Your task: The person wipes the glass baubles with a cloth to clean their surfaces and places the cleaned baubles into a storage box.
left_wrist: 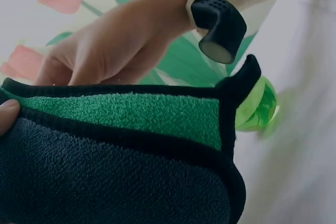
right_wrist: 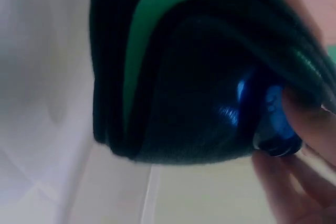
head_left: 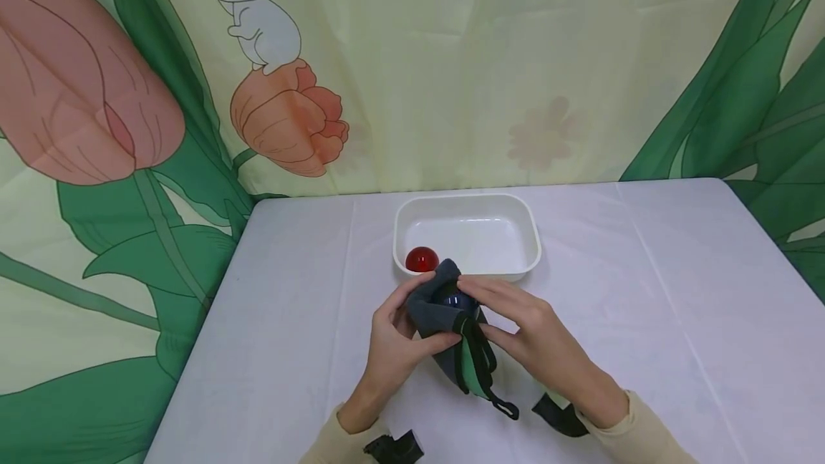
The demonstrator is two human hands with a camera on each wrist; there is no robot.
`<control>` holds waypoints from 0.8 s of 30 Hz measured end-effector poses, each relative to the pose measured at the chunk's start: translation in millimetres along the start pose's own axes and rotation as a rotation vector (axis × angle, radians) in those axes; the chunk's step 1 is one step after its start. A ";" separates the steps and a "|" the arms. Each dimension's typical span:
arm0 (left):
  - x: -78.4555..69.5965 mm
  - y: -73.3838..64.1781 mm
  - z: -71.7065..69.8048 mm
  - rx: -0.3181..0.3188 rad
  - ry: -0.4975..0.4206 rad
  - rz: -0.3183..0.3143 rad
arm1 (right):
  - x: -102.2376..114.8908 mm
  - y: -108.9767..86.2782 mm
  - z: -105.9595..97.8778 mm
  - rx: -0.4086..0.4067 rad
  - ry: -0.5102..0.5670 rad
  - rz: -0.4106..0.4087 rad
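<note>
My left hand (head_left: 401,351) grips a dark grey towel cloth (head_left: 430,315) with a green inner side and black edging, a black loop hanging from it. Folded partly inside the cloth is a glossy blue ball (head_left: 455,298). Thumb and fingers of my right hand (head_left: 538,324) pinch the ball, as the right wrist view shows up close; the cloth hides part of it. In the left wrist view the green lining (left_wrist: 136,113) faces up between the black edges, my left thumb at its border.
Just beyond my hands stands a white tray (head_left: 477,235) with a shiny red ball (head_left: 422,259) in its near left corner. A clear green ball (left_wrist: 266,107) lies on the white-covered table (head_left: 644,349) near my right wrist. A printed curtain (head_left: 451,56) hangs behind.
</note>
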State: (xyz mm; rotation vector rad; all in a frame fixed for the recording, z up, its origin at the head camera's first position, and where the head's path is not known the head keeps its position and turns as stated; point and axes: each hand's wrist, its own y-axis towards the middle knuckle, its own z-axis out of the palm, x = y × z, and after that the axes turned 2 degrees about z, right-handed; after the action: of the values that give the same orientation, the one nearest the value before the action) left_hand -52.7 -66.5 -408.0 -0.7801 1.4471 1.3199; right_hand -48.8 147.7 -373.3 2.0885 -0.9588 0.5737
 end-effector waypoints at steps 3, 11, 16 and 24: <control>0.2 0.2 0.2 0.005 0.006 0.006 | -0.9 0.4 0.1 0.002 0.094 0.081; 0.2 1.8 -2.4 0.010 0.008 0.030 | -4.1 0.1 -0.6 0.025 0.071 0.056; -0.3 1.3 -3.1 -0.009 -0.004 0.013 | -4.2 -0.8 -2.2 0.019 -0.067 -0.068; -1.5 1.3 -2.9 -0.020 -0.008 0.004 | -5.3 -1.0 -0.1 0.026 -0.058 -0.139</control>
State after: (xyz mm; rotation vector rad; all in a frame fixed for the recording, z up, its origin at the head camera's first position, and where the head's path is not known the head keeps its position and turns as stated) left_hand -54.2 -69.3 -406.4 -0.7843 1.4315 1.3408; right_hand -51.3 150.5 -377.1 2.1852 -0.8340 0.4590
